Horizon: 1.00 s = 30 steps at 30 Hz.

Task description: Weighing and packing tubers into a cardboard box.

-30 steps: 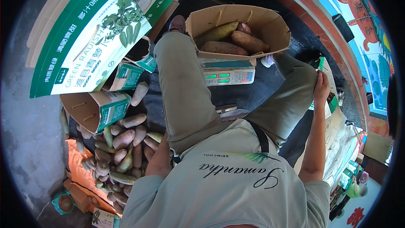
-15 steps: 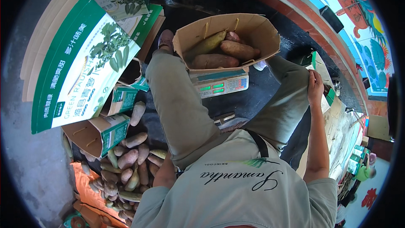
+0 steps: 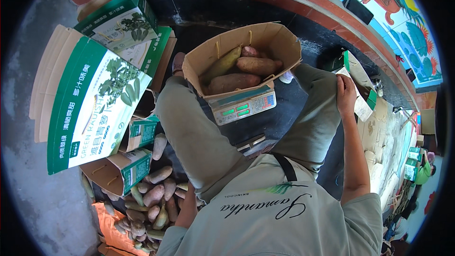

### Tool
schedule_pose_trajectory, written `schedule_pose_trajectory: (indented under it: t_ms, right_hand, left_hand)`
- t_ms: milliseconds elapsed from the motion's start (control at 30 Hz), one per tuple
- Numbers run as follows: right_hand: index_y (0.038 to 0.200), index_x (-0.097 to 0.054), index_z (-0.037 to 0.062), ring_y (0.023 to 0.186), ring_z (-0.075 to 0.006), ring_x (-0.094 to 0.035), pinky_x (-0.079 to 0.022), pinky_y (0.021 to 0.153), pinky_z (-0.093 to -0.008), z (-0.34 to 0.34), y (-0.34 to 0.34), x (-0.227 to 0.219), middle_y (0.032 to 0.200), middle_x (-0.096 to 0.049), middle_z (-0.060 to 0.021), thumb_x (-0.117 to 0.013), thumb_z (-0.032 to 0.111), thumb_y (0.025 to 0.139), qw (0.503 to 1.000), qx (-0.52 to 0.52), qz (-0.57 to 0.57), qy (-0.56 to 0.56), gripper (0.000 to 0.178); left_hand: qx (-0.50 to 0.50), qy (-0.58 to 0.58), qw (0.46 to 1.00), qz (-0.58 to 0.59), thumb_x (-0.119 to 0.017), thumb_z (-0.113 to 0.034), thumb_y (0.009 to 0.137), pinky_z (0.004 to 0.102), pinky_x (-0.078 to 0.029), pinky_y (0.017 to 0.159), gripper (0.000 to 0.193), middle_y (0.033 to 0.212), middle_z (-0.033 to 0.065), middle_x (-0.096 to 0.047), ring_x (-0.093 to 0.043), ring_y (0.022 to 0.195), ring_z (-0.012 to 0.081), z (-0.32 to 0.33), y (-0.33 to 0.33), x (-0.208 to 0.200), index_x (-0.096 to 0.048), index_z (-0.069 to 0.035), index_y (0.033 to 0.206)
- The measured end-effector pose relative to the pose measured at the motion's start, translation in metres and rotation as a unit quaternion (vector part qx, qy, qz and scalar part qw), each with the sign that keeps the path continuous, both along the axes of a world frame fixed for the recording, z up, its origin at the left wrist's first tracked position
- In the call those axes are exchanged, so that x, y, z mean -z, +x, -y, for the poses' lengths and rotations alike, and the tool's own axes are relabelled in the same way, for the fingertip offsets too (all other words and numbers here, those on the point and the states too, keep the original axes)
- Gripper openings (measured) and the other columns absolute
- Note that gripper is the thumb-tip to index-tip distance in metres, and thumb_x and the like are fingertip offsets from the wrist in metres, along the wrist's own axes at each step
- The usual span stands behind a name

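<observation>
Resting on the knee (image 3: 328,83), right hand (image 3: 346,96) stays; box (image 3: 284,46) appears lower.

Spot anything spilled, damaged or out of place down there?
Nothing looks clearly damaged. One root vegetable lies apart from the loose heap, beside the small cartons, so it looks like a stray. I can't tell whether the heap spilled or was put there. The filled carton sits on the scale.
</observation>
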State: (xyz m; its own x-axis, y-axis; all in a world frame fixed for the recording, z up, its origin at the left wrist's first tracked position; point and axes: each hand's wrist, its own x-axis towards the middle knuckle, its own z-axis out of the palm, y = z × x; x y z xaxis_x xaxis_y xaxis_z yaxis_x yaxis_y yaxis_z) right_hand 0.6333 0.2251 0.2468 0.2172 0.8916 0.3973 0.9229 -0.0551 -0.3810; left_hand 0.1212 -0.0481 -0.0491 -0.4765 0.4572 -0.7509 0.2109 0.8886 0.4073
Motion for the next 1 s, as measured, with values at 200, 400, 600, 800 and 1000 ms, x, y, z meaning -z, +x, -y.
schedule_pose_trajectory:
  t_ms: [200, 400, 600, 800, 1000]
  right_hand:
    - [0.097, -0.061, 0.0036, 0.09, -0.0314, -0.055, -0.043, 0.081, -0.0378, 0.001, -0.008, -0.007, 0.093, -0.06, -0.0137, -0.049, 0.022, 0.089, 1.0, 0.0, 0.01, 0.018, 0.023]
    - [0.096, -0.061, 0.0053, 0.089, -0.0305, -0.055, -0.044, 0.079, -0.038, 0.006, -0.009, -0.003, 0.091, -0.06, -0.0127, -0.052, 0.021, 0.088, 0.999, 0.008, -0.002, 0.035, 0.02]
    - [0.096, -0.061, 0.0061, 0.089, -0.0297, -0.055, -0.044, 0.079, -0.0374, 0.01, -0.006, -0.003, 0.091, -0.061, -0.0114, -0.053, 0.021, 0.087, 0.999, 0.005, -0.018, 0.047, 0.019]
    - [0.097, -0.061, 0.006, 0.091, -0.0292, -0.055, -0.044, 0.08, -0.0372, 0.012, -0.006, -0.004, 0.094, -0.061, -0.0103, -0.054, 0.02, 0.086, 0.998, 0.005, -0.03, 0.062, 0.019]
    - [0.099, -0.061, 0.005, 0.095, -0.0294, -0.055, -0.043, 0.083, -0.0371, 0.011, -0.01, -0.001, 0.101, -0.061, -0.0101, -0.055, 0.021, 0.085, 0.996, -0.015, -0.035, 0.084, 0.022]
  left_hand:
    - [0.007, 0.02, 1.0, -0.005, -0.061, -0.02, 0.078, 0.0335, -0.046, 0.042, 0.04, 0.084, 0.0158, -0.062, -0.062, 0.056, 0.0225, 0.005, -0.031, -0.029, -0.049, 0.0, 0.111]
    - [-0.006, 0.053, 0.998, -0.023, -0.061, -0.02, 0.078, 0.0331, -0.046, 0.042, 0.04, 0.083, 0.0155, -0.062, -0.062, 0.055, 0.0221, -0.026, -0.044, -0.06, -0.05, 0.001, 0.11]
    - [-0.058, 0.112, 0.988, -0.089, -0.066, -0.027, 0.077, 0.0296, -0.045, 0.04, 0.037, 0.071, 0.0124, -0.061, -0.061, 0.052, 0.0203, -0.045, -0.049, -0.132, -0.055, 0.005, 0.092]
    - [-0.026, 0.309, 0.89, -0.334, -0.065, -0.038, 0.08, 0.027, -0.045, 0.052, 0.049, 0.082, 0.0134, -0.059, -0.057, 0.063, 0.0179, -0.069, -0.053, -0.23, -0.052, 0.005, 0.1]
    - [-0.131, 0.496, 0.834, -0.202, -0.061, -0.035, 0.084, 0.0301, -0.042, 0.059, 0.045, 0.082, 0.0101, -0.056, -0.052, 0.067, 0.0155, -0.121, -0.018, -0.343, -0.05, 0.004, 0.101]
